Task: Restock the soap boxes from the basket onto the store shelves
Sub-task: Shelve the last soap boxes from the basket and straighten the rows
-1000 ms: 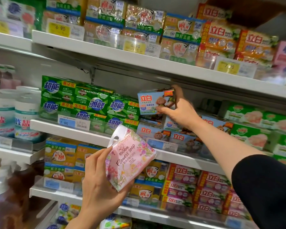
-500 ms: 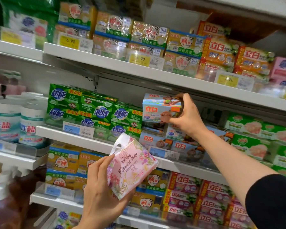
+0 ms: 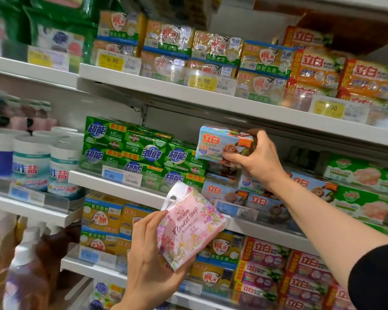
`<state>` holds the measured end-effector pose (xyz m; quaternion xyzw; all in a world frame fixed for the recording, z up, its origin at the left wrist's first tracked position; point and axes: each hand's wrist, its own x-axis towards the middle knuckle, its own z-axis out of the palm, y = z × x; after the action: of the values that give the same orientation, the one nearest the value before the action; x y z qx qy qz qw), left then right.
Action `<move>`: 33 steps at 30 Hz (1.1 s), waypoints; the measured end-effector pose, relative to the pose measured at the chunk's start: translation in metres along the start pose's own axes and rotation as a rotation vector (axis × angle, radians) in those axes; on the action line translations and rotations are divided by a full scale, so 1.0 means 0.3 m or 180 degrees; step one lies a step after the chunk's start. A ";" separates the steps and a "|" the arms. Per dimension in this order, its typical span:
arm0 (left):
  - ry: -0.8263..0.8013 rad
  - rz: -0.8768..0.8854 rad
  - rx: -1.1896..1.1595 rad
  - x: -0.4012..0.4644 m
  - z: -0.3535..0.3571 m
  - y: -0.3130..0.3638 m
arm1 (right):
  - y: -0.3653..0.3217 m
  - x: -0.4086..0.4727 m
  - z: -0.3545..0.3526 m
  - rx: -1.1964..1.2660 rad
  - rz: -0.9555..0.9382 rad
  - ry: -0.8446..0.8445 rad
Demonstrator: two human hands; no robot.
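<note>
My right hand (image 3: 254,156) grips a light blue soap box with a monkey picture (image 3: 222,143) and holds it on top of the stack of like blue boxes (image 3: 255,198) on the middle shelf (image 3: 130,190), just under the shelf above. My left hand (image 3: 150,262) holds a pink floral pack marked "Flowers soap" (image 3: 187,229) tilted in front of the lower shelves. The basket is out of view.
Green soap boxes (image 3: 130,148) fill the middle shelf left of the blue stack, and green-and-pink packs (image 3: 365,177) sit to its right. Yellow and orange wrapped soaps (image 3: 213,57) line the upper shelf. White tubs (image 3: 43,162) and bottles (image 3: 27,265) stand at left.
My right hand has kept hold of the blue box and shifted it slightly atop the stack. The pink pack stays in my left hand. The camera has tilted up.
</note>
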<state>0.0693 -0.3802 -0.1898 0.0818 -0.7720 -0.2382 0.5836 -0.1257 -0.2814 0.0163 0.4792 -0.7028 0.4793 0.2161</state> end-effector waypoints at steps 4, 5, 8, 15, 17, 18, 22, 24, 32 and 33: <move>0.0030 -0.0007 -0.0019 -0.001 0.000 0.005 | -0.011 -0.027 0.040 0.0230 0.0022 0.0041; 0.0035 -0.0004 -0.0012 -0.001 0.000 0.006 | -0.015 -0.032 0.049 0.0117 -0.0064 -0.0007; 0.0030 0.0000 -0.0010 -0.002 0.001 0.009 | -0.008 -0.042 0.058 -0.0282 -0.0171 -0.0123; 0.0011 -0.0046 0.0023 -0.007 0.005 -0.001 | 0.044 -0.052 -0.035 -0.0914 0.0128 -0.0172; 0.0012 -0.0057 0.0004 -0.009 0.006 -0.002 | 0.044 -0.052 -0.047 -0.1051 0.0103 -0.0253; 0.0016 -0.0062 -0.0008 -0.010 0.007 -0.003 | 0.043 -0.051 -0.050 -0.1076 0.0103 -0.0281; 0.0046 -0.0047 -0.0021 -0.011 0.008 -0.004 | 0.023 -0.036 -0.070 -0.1074 0.0116 -0.0364; 0.0108 -0.0041 -0.0047 -0.009 0.009 0.000 | 0.016 -0.022 -0.083 -0.1024 0.0187 -0.0467; 0.0470 -0.0023 -0.0209 0.007 -0.009 0.001 | 0.012 0.007 -0.130 -0.0899 0.0509 -0.0564; 0.0474 -0.0023 -0.0212 0.008 -0.009 0.002 | 0.011 0.007 -0.131 -0.0913 0.0538 -0.0560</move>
<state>0.0713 -0.3815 -0.1870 0.0826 -0.7179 -0.2590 0.6409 -0.1357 -0.2475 0.0341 0.4227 -0.8179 0.3469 0.1789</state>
